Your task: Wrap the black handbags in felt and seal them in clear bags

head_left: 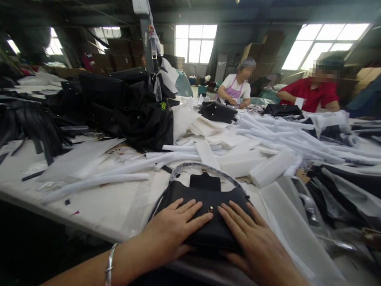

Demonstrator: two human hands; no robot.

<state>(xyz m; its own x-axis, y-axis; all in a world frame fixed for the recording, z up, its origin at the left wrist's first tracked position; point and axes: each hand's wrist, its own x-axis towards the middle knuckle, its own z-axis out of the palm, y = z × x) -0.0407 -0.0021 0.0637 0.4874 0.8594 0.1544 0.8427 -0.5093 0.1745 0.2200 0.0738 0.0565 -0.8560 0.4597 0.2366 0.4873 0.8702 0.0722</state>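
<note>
A black handbag (206, 195) lies at the near edge of the table, its short flap tab turned back away from me. On its front is a small gold clasp (211, 209). The bag's handle (205, 166), wrapped in clear plastic, arches behind it. My left hand (178, 224) rests on the left part of the bag's front, fingers stretched out and thumb pointing toward the clasp. Lying flat on the right part is my right hand (249, 235), its fingers spread. Both thumb sides or lower fingers reach the bag's near edge, where part of them is hidden.
White foam tubes (274, 132) and folded white sheets (242, 161) cover the table behind the bag. Black bags (114, 100) are heaped at the left, beside black straps (28, 129). Plastic-wrapped pieces (355, 197) lie at the right. Two people (235, 87) work across the table.
</note>
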